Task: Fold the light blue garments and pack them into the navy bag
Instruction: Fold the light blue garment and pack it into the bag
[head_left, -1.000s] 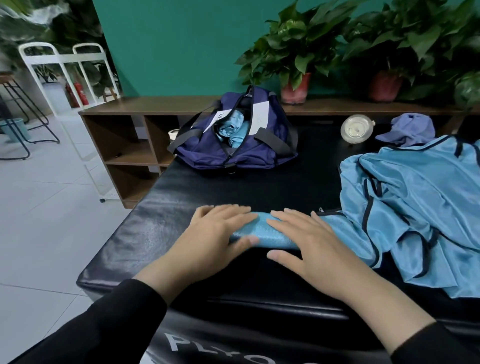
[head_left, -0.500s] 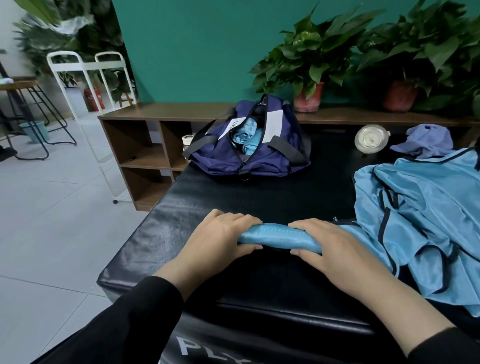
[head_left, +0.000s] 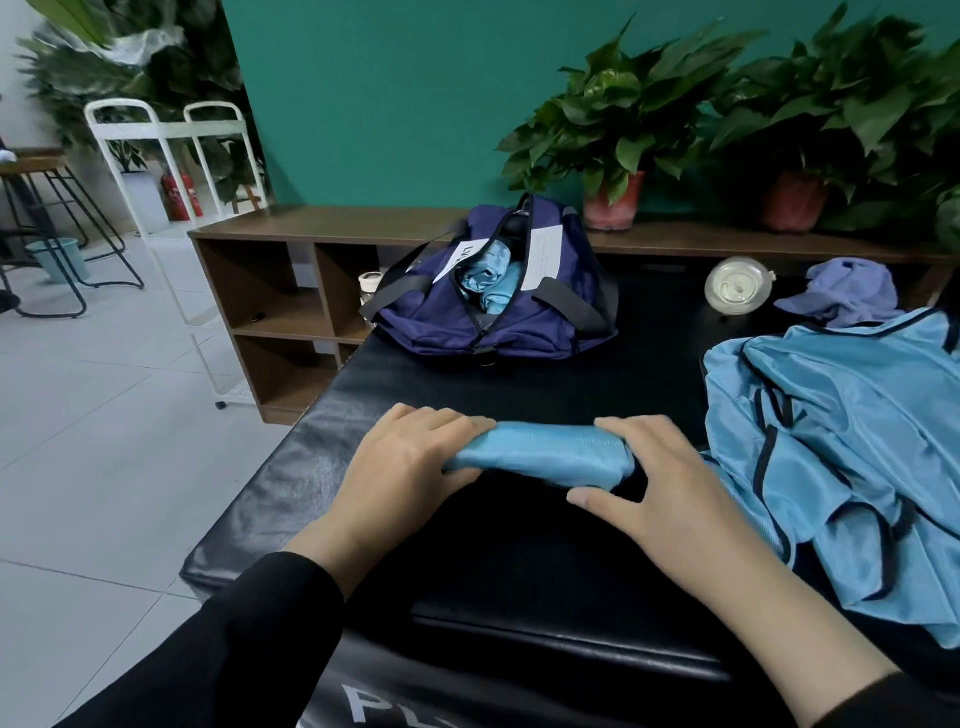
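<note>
- Black sleeves at bottom edge, both forearms reaching forward over a black padded platform with white lettering on its front face.
- Left hand grips the left end of a rolled light blue garment: fingers curled over the top, thumb under the front edge.
- Right hand holds the right end of the same roll: fingers wrapped over the top, thumb spread out on the platform in front of it.
- Roll lies crosswise on the platform, near its front edge, between the two hands.
- Pile of loose light blue garments with dark trim sits just right of the right hand, unfolded, touching its wrist side.
- Farther back, navy bag rests on the platform's far left part, zipper open, rolled light blue pieces visible inside, white paper tags at the opening.
- Far right: a round clear lid-like object and a purple cap next to it, behind the pile.
- Behind the platform: brown wooden shelf unit; two potted plants on its top against a teal wall.
- Far left: white rack, red fire extinguisher, stool on tiled floor.
</note>
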